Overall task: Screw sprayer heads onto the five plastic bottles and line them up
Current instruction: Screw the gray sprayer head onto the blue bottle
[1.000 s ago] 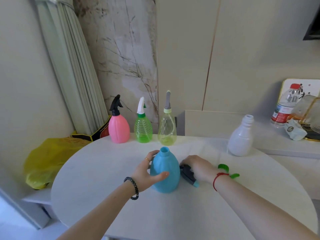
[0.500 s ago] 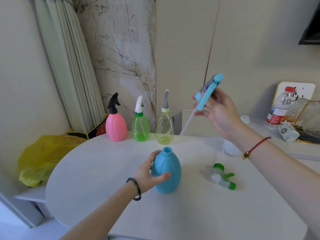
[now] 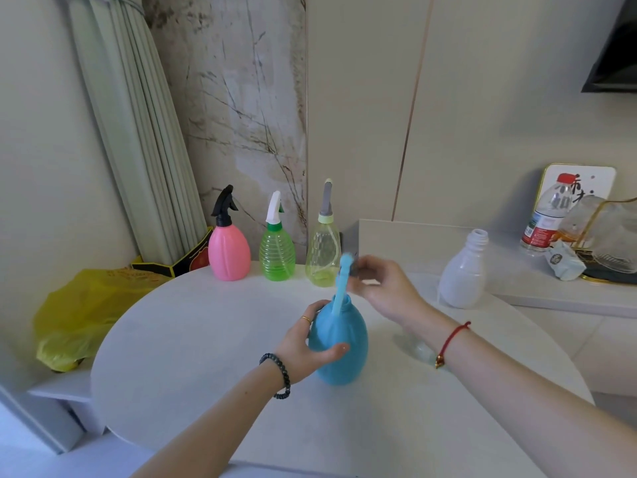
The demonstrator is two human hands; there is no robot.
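A blue bottle [image 3: 339,343] stands upright in the middle of the round white table [image 3: 193,367], gripped at its side by my left hand [image 3: 305,346]. My right hand [image 3: 381,288] holds a blue sprayer head [image 3: 343,274] just above the bottle, with its tube reaching into the neck. At the table's back edge a pink bottle [image 3: 229,251], a green bottle [image 3: 277,251] and a pale yellow bottle [image 3: 323,253] stand in a row with sprayers on. A white bottle [image 3: 463,276] without a sprayer stands at the right. My right forearm hides another sprayer head.
A yellow plastic bag [image 3: 86,308] lies on a low shelf left of the table. On the ledge at the right are a water bottle [image 3: 548,215], a glass jug [image 3: 606,236] and a small packet [image 3: 563,262]. A curtain [image 3: 138,132] hangs at the back left.
My right hand picked the blue sprayer head up off the table, raised it high, then brought it down so its tube enters the blue bottle's neck. My left hand kept its hold.
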